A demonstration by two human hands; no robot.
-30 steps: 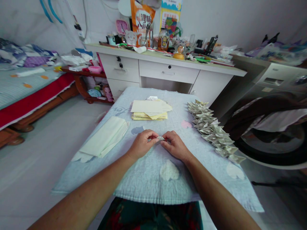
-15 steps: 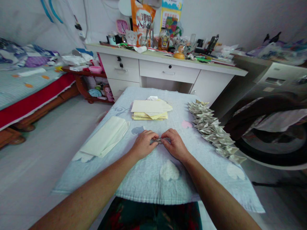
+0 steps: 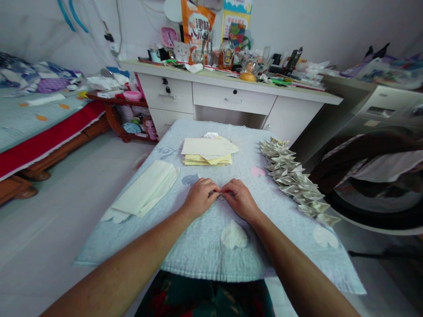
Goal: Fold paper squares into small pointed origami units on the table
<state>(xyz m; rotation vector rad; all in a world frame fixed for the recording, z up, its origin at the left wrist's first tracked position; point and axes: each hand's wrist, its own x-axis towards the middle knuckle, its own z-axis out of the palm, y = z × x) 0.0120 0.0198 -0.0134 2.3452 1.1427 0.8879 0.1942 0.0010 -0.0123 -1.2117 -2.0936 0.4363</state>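
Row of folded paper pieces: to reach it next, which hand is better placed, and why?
Probably the right hand: the row of folded paper pieces lies on its side of the cloth, and the left hand is farther off. Both hands, though, appear to pinch a small paper piece.

Beyond the fingers [image 3: 209, 186], a white desk [image 3: 211, 93] bears an amber jar [image 3: 226, 57]; a pink clock [image 3: 168, 37] shows farther left. A front-loading washing machine [image 3: 386, 99] stands right of the fingers, a bed [image 3: 23, 125] far left.
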